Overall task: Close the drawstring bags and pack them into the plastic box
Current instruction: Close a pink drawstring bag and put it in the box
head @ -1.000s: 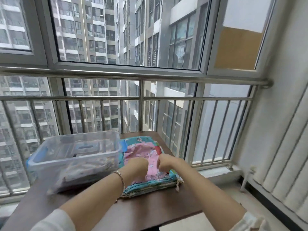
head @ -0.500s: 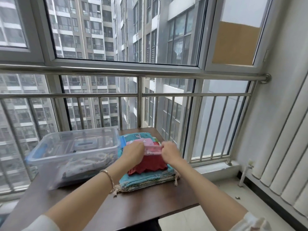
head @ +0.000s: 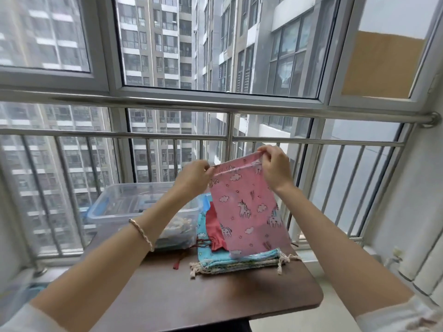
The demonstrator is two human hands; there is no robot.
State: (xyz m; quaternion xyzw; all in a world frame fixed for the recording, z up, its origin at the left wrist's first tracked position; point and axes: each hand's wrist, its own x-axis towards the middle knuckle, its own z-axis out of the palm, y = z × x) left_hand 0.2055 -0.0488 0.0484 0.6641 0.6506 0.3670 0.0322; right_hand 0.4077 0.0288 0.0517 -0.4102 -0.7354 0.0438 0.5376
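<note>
Head view: I pinch the pink unicorn bag [head: 244,209] at its top corners, left hand [head: 191,177] and right hand [head: 273,167] both clenched on the mouth; it hangs above the stack of bags [head: 239,261], right of the plastic box [head: 115,207]. I should find both cords and pull evenly

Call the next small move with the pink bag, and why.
Probably pull the two hands apart to cinch it: the left hand and right hand pinch the top corners of the pink bag, whose mouth looks flat and ungathered, hanging above the stack.
</note>
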